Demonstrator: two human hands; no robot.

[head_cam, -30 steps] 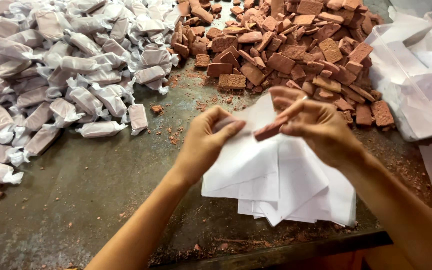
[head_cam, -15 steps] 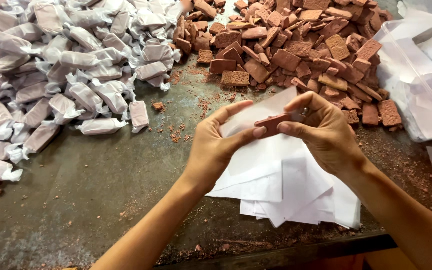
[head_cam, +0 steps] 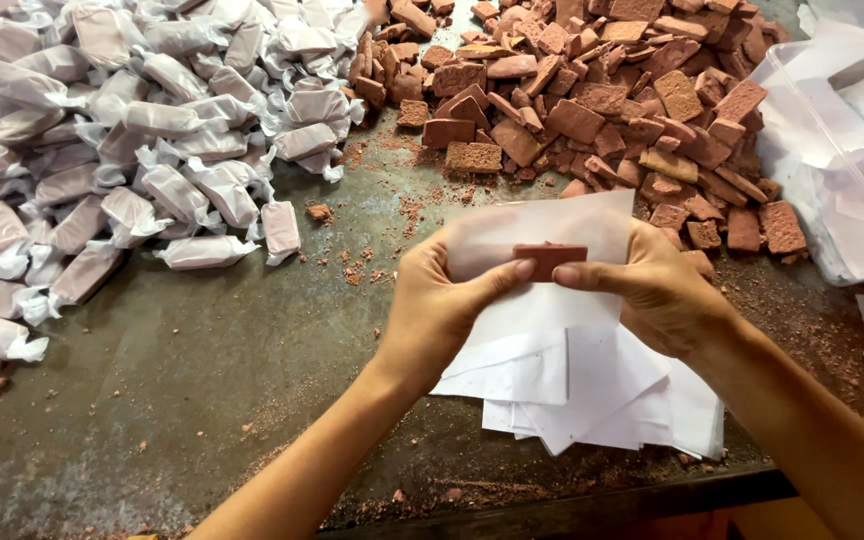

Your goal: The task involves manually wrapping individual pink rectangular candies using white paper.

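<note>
A small reddish-brown block [head_cam: 549, 259] lies flat against a raised sheet of thin white paper [head_cam: 542, 230]. My left hand [head_cam: 442, 305] pinches the block's left end with thumb and fingers, the paper behind it. My right hand [head_cam: 657, 290] grips the block's right end and the sheet's right edge. Both hands hover just above a loose stack of white paper sheets [head_cam: 592, 385] on the worn metal table [head_cam: 182, 400].
A heap of bare reddish-brown blocks [head_cam: 602, 100] lies at the back. Several paper-wrapped pieces [head_cam: 112, 150] are piled at the left. White crumpled wrapping and a clear bag [head_cam: 842, 160] sit at the right. Crumbs dot the table; its front edge [head_cam: 572, 505] is close.
The block was turned from tilted to level and set against the paper. The sheet has been lifted upright behind it, with both hands now pinching its ends.
</note>
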